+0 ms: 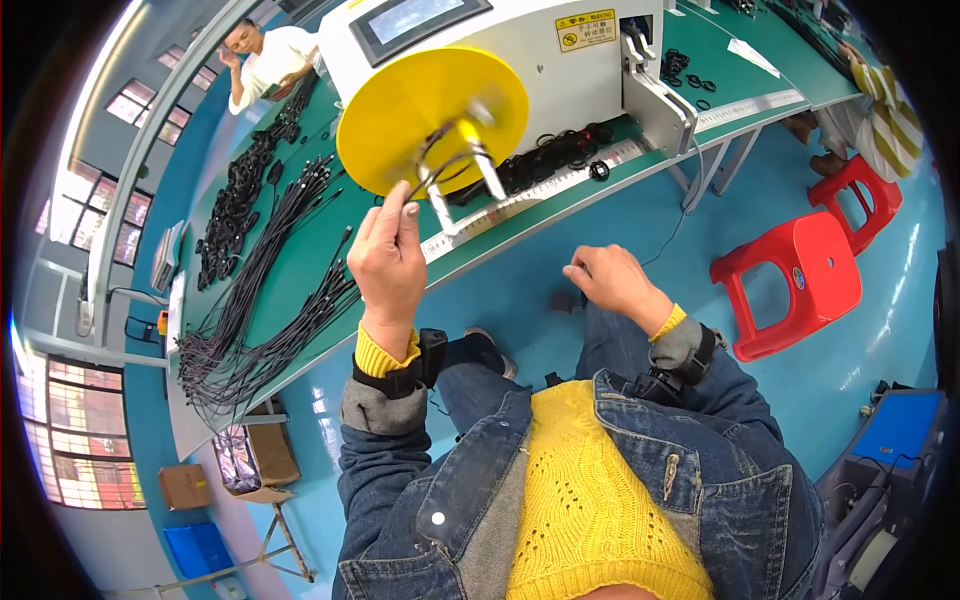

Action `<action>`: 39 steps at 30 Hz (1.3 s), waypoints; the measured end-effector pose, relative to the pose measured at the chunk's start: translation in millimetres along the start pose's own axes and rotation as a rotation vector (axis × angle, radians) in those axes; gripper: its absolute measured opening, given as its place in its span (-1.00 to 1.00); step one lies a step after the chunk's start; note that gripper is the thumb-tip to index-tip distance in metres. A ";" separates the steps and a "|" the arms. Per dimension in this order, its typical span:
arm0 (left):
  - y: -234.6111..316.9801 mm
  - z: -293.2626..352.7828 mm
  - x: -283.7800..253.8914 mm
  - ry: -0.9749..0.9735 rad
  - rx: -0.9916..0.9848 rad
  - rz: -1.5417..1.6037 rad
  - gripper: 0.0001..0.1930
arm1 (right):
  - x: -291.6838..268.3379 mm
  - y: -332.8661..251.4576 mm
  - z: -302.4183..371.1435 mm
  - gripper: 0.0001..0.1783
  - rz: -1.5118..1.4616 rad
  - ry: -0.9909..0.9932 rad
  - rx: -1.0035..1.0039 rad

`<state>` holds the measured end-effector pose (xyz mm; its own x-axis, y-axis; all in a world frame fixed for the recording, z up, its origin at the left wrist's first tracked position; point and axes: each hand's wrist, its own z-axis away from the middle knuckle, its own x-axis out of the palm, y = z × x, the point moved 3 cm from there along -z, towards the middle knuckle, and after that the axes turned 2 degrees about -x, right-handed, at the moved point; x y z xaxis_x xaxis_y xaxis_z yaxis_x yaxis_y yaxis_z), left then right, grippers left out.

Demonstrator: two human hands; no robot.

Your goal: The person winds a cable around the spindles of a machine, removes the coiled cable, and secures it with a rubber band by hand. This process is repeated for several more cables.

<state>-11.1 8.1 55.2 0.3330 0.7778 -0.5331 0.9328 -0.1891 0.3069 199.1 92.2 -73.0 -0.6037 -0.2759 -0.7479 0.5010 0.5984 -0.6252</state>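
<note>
At the front of a white winding machine (580, 85), a yellow disc (375, 125) carries pale pegs, and motion blurs part of it. Black cable (440, 165) loops around the pegs and runs down to my left hand (388, 258). That hand is raised beside the disc, its thumb and fingers closed at the cable. My right hand (612, 278) hovers above my right thigh, away from the table, with fingers curled in. Whatever it may hold is hidden. Coiled black cables (555, 160) lie on the table below the disc.
Bundles of straight black cables (265, 280) and a heap of coiled ones (235, 205) cover the green table's left part. Red stools (800, 280) stand at right. One person (275, 60) is beyond the table, another (890, 120) at far right. Cardboard boxes (270, 455) are lower left.
</note>
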 end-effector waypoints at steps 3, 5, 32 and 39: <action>0.0 6.5 2.1 0.032 -0.024 0.029 -0.75 | 6.5 2.4 -2.9 -0.73 -0.030 -0.071 0.024; -1.8 9.6 4.8 -0.004 -0.071 0.024 -0.75 | 9.6 5.2 -6.5 -0.77 -0.025 -0.070 0.007; 38.3 -35.2 27.8 -0.406 0.041 -0.399 -0.53 | -52.7 -48.0 -109.5 -0.15 -0.279 0.520 -0.420; 20.4 -38.5 32.2 -0.342 0.072 -0.101 -0.55 | -41.4 -54.0 -114.4 -0.12 -0.607 0.252 -0.400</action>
<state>13.4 52.3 74.7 0.2543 0.5512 -0.7947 0.9666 -0.1731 0.1892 126.1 157.4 17.2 -0.8483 -0.4918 -0.1964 -0.1967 0.6370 -0.7454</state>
